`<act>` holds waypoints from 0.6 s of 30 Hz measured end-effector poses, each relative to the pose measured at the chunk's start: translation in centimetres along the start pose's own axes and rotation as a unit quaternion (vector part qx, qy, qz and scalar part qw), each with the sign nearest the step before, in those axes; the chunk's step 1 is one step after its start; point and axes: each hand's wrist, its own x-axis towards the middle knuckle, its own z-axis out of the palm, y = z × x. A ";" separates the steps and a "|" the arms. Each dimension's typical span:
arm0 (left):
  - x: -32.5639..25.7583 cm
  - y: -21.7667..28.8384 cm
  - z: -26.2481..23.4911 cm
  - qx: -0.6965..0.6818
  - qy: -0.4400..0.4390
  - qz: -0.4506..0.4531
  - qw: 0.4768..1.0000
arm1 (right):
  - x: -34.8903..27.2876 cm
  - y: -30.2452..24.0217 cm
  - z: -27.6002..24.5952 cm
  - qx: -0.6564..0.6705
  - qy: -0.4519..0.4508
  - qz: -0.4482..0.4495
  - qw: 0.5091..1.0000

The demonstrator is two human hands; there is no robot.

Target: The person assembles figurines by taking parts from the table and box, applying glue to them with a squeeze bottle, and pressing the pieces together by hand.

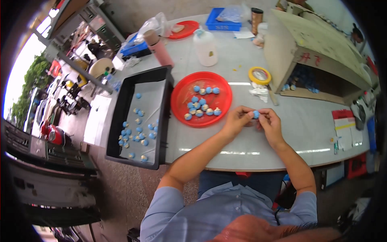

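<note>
In front of me a small blue ball-shaped piece (256,114) is pinched between the fingertips of both hands. My left hand (239,121) grips it from the left, and my right hand (271,124) from the right, both above the grey-white table (242,141). Just left of my hands stands a round red tray (181,96) with several blue and cream balls (196,105) inside. Farther left, a deep black rectangular tray (150,108) carries many similar balls (139,130), scattered and partly clustered. Fine details of the held piece are hidden by my fingers.
Beyond the red tray are a white bottle (205,49) and a pink flask (159,49). A yellow tape roll (259,76) lies by a wooden box (314,48) with blue pieces inside. Blue bins (223,26) stand at the back. The table's front edge (250,170) is close to my body.
</note>
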 end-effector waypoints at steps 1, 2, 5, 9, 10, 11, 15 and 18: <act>-0.3 0.6 0.0 -0.053 -0.025 -0.009 0.998 | 0.2 0.1 -0.1 -0.017 -0.011 -0.004 1.000; -0.3 0.7 -0.3 -0.042 -0.017 -0.016 0.999 | 0.1 -0.1 -0.1 -0.022 -0.018 -0.004 1.000; 0.0 0.5 0.6 -0.032 -0.022 -0.029 0.999 | -0.4 -0.3 -1.5 -0.036 -0.021 -0.003 0.999; 0.2 0.4 1.1 -0.011 -0.022 -0.024 0.999 | -0.6 -0.8 -2.2 -0.048 -0.046 0.010 0.998; 0.2 0.3 1.0 -0.011 -0.021 -0.025 0.999 | -0.6 -0.9 -2.3 -0.047 -0.046 0.011 0.998; 0.3 0.2 0.9 -0.005 -0.030 -0.019 0.999 | -0.7 -0.9 -2.4 -0.068 -0.050 0.003 0.996; 0.3 0.2 0.5 -0.001 -0.045 -0.006 0.999 | -0.4 -1.0 -2.6 -0.084 -0.061 0.003 0.995; 0.2 0.2 0.3 0.002 -0.037 -0.007 0.999 | -0.1 -1.1 -2.5 -0.090 -0.069 0.025 0.993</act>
